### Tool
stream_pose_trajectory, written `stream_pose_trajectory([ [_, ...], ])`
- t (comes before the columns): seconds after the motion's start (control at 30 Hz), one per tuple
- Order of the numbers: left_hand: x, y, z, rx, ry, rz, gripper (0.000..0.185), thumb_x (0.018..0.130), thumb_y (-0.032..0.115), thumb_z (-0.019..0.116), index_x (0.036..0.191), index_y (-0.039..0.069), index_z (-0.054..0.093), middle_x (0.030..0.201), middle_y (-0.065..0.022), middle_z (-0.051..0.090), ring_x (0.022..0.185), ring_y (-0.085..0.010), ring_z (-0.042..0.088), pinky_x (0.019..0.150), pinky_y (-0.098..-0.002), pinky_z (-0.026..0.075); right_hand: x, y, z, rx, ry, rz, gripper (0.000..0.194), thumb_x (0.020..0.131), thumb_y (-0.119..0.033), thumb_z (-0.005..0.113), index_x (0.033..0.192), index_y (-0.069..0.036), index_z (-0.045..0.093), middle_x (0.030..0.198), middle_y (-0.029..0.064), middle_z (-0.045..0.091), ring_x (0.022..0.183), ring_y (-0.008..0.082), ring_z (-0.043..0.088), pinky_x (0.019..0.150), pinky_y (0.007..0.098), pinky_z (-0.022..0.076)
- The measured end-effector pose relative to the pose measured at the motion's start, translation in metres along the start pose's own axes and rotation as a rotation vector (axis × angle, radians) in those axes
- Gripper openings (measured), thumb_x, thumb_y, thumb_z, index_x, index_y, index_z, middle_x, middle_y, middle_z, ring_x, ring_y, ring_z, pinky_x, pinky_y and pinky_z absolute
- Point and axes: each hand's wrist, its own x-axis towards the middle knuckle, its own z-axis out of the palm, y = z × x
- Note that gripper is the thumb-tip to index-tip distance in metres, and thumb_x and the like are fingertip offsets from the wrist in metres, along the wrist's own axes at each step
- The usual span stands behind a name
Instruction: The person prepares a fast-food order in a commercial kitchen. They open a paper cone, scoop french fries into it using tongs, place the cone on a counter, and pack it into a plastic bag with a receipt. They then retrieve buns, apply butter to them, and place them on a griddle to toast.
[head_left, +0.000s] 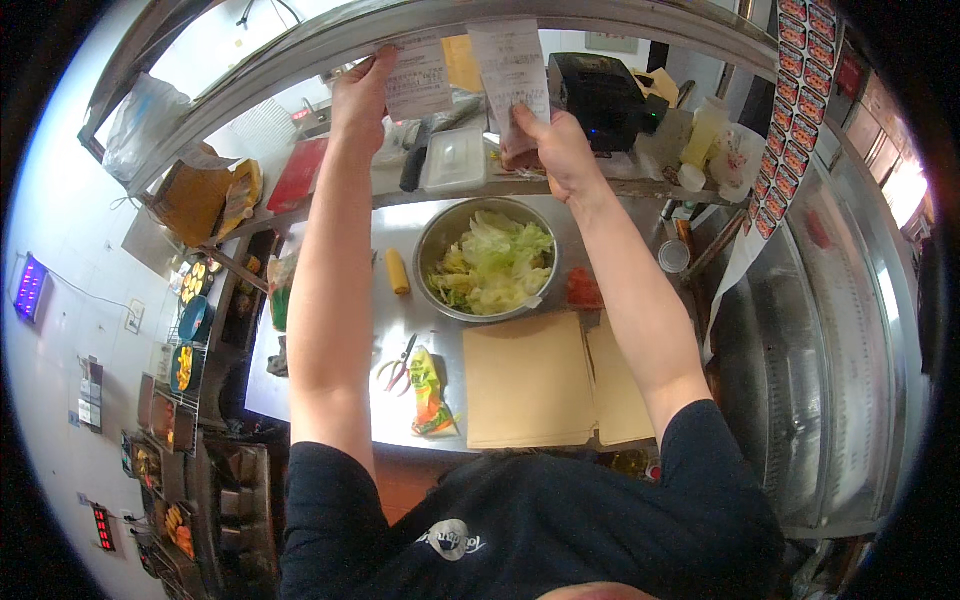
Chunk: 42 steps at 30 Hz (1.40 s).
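Observation:
Both my arms reach up and forward to the shelf above the counter. My left hand (361, 94) pinches the left edge of a printed paper slip (420, 79). In my right hand (561, 146) is the lower end of a second, longer paper slip (510, 64), held under the thumb. Both slips bear writing and hang below the upper metal rail (630, 16). Beneath my hands, a steel bowl (424, 289) of torn lettuce (499, 259) stands on the steel counter. Stacked brown paper sheets or bags (529, 382) lie in front of the bowl.
On the shelf are a black printer (596, 97), a lidded clear container (455, 159), a red board (298, 176) and a squeeze bottle (703, 131). Scissors (401, 367), a sauce pouch (429, 397) and a yellow roll (397, 271) lie on the counter. A sticker strip (795, 112) hangs at right.

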Motion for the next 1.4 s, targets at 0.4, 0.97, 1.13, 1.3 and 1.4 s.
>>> stream_pose_trajectory([
  [0.4,-0.023,-0.023,-0.006,0.09,-0.204,-0.104,0.03,0.092,0.011,0.065,0.118,-0.002,0.07,0.116,-0.0115,0.07,0.111,-0.0247,0.064,0.091,-0.0418,0.054,0.034,0.01,-0.01,-0.147,0.093,-0.22,0.048,0.097,-0.029,0.078,0.134,0.0,0.067,0.129,0.0113,0.073,0.118,0.0234,0.067,0.108,0.0402,0.047],
  [0.97,-0.039,-0.057,-0.011,0.089,0.079,0.158,0.045,0.095,0.029,0.076,0.122,-0.006,0.067,0.102,-0.0117,0.076,0.094,-0.0176,0.069,0.087,-0.0325,0.054,0.034,0.02,-0.031,-0.2,0.078,-0.272,0.045,0.103,-0.038,0.071,0.133,-0.006,0.063,0.116,0.0098,0.076,0.101,0.0187,0.075,0.081,0.0307,0.0598],
  [1.13,-0.071,-0.079,-0.047,0.123,0.042,0.143,0.03,0.098,0.018,0.074,0.117,-0.005,0.07,0.107,-0.0126,0.077,0.097,-0.0156,0.071,0.09,-0.0302,0.054,0.03,0.031,-0.049,-0.143,0.047,-0.241,0.047,0.101,-0.03,0.075,0.139,-0.006,0.064,0.136,0.0064,0.069,0.125,0.0204,0.061,0.111,0.0394,0.0441],
  [1.3,-0.168,-0.112,-0.088,0.204,-0.014,0.038,0.019,0.105,0.012,0.066,0.114,-0.005,0.069,0.101,-0.0134,0.077,0.094,-0.0181,0.073,0.088,-0.031,0.056,0.018,0.038,-0.063,-0.079,0.049,-0.241,0.038,0.103,-0.023,0.073,0.137,-0.007,0.066,0.13,0.0071,0.071,0.116,0.019,0.066,0.103,0.036,0.0501],
  [1.4,-0.247,-0.141,-0.119,0.296,-0.071,-0.207,0.017,0.105,0.01,0.065,0.111,-0.006,0.068,0.098,-0.0115,0.076,0.091,-0.0166,0.072,0.083,-0.0303,0.056,0.006,0.045,-0.07,-0.081,0.085,-0.209,0.036,0.102,-0.022,0.074,0.133,-0.005,0.067,0.124,0.0068,0.072,0.113,0.0185,0.067,0.1,0.0352,0.0516],
])
